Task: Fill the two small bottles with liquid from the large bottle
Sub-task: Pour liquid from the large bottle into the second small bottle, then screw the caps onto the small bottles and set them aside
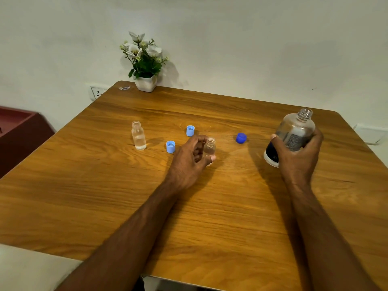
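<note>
My right hand (299, 152) grips the large clear bottle (294, 131) around its body; the bottle is uncapped, tilted and lifted at the right of the table. My left hand (190, 158) curls around a small clear bottle (210, 147) standing open near the table's middle, thumb and fingers on either side of it. A second small bottle (138, 135), holding clear liquid, stands open to the left, apart from both hands. Two light blue caps (170, 146) (190, 130) lie between the small bottles. A dark blue cap (241, 138) lies between the hands.
A white pot of artificial flowers (144, 64) stands at the far edge of the wooden table (189, 217). A dark red cabinet (19, 131) is beside the table's left side. A wall socket (97, 92) sits behind the far left corner.
</note>
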